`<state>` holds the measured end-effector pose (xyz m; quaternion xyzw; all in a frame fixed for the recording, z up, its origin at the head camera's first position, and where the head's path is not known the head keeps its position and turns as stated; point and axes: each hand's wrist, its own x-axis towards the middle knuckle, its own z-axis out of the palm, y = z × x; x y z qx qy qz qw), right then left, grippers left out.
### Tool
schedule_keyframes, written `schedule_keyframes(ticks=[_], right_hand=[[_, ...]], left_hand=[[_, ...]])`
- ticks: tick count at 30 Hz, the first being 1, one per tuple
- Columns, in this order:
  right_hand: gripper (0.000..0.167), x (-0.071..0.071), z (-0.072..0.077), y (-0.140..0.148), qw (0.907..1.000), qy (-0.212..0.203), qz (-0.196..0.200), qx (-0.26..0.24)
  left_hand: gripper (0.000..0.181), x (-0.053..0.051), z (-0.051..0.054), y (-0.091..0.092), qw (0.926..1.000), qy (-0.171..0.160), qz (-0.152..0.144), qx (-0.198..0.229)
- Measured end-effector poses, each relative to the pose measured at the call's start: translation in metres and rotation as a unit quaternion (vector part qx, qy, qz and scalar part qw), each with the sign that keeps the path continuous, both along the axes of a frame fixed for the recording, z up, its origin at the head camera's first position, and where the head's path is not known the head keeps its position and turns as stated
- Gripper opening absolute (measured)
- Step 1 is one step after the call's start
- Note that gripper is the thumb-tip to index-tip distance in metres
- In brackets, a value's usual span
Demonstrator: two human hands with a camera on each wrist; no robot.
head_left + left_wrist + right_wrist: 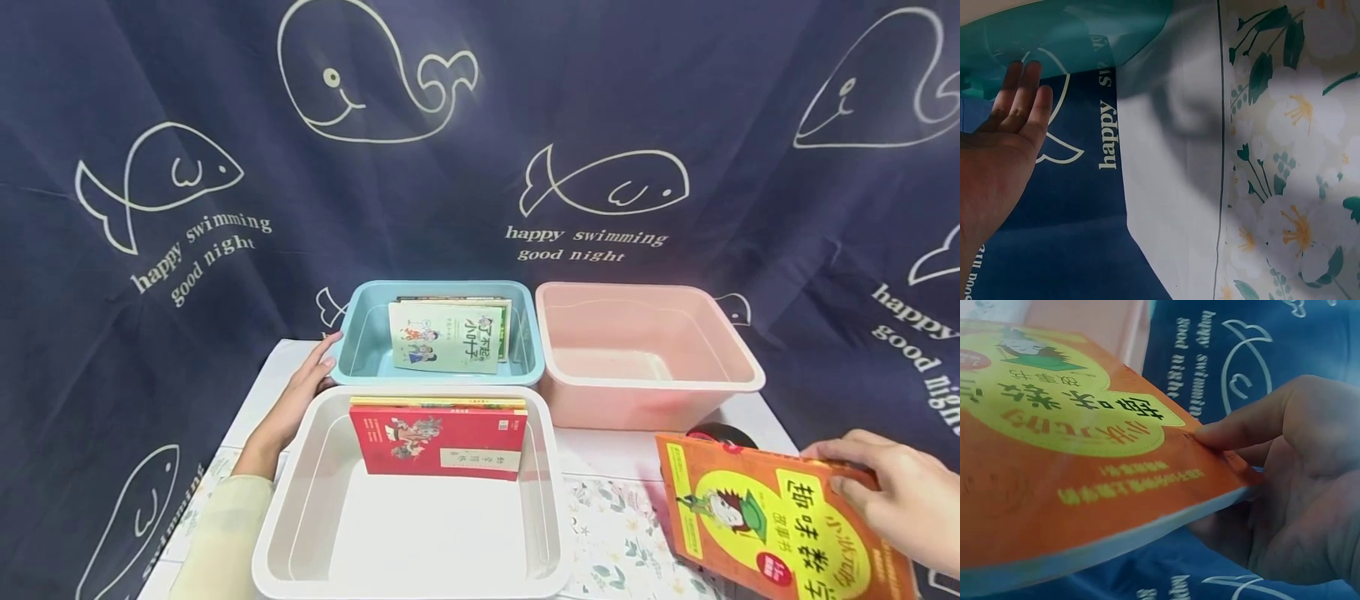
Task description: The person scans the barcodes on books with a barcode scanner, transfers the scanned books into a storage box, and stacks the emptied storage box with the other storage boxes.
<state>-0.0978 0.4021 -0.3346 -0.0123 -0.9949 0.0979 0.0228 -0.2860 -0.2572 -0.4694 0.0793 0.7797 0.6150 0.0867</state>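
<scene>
My right hand (892, 492) pinches the right edge of an orange book (757, 517) at the lower right. In the right wrist view the thumb of that hand (1291, 475) lies on the cover of the orange book (1110, 487), with other fingers beneath it. At the blue bin's left side, my left hand (303, 387) touches the wall near the rim, holding nothing. The left wrist view shows its straight fingers, the hand (1010, 131) against the blue bin (1085, 37).
The blue bin (438, 380) holds books, a pale green one (442, 337) in front. A white bin (412, 592) holds red (405, 442) and yellow books. Right of the blue bin stands a pink bin (622, 408). A dark round object (723, 433) lies behind the orange book.
</scene>
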Motion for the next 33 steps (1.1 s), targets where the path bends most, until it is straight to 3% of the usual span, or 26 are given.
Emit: schedule_keyframes(ticks=[2, 5, 7, 9, 12, 16, 19, 25, 33], right_hand=[[0.026, -0.002, 0.005, -0.003, 0.9968, 0.073, 0.031, -0.003], [0.036, -0.01, 0.018, -0.009, 0.9771, 0.191, 0.091, -0.02], [0.042, -0.018, 0.03, -0.014, 0.9632, 0.232, 0.129, -0.041], [0.045, -0.027, 0.044, -0.02, 0.9546, 0.248, 0.153, -0.062], [0.043, -0.041, 0.067, -0.033, 0.9513, 0.241, 0.171, -0.09], [0.034, -0.062, 0.097, -0.057, 0.9629, 0.19, 0.13, -0.141], [0.03, -0.081, 0.11, -0.08, 0.9678, 0.153, 0.093, -0.177], [0.029, -0.124, 0.11, -0.126, 0.9571, 0.136, 0.108, -0.232], [0.031, -0.177, 0.096, -0.197, 0.9226, 0.094, 0.136, -0.349]], left_hand=[[0.058, 0.0, 0.0, 0.0, 1.0, 0.0, 0.0, 0.0], [0.059, 0.001, 0.001, -0.001, 1.0, -0.001, 0.0, 0.0], [0.059, 0.001, 0.002, -0.002, 1.0, 0.0, 0.0, -0.001], [0.059, 0.001, 0.003, -0.002, 1.0, -0.001, 0.0, 0.0], [0.059, 0.002, 0.004, -0.001, 1.0, 0.0, 0.0, 0.0], [0.059, 0.003, 0.005, -0.001, 1.0, 0.001, 0.003, 0.0], [0.059, 0.003, 0.005, 0.0, 1.0, -0.001, 0.005, -0.001], [0.06, 0.003, 0.003, 0.004, 1.0, -0.001, 0.006, -0.001], [0.06, 0.001, 0.0, 0.004, 0.9999, -0.004, 0.009, 0.003]])
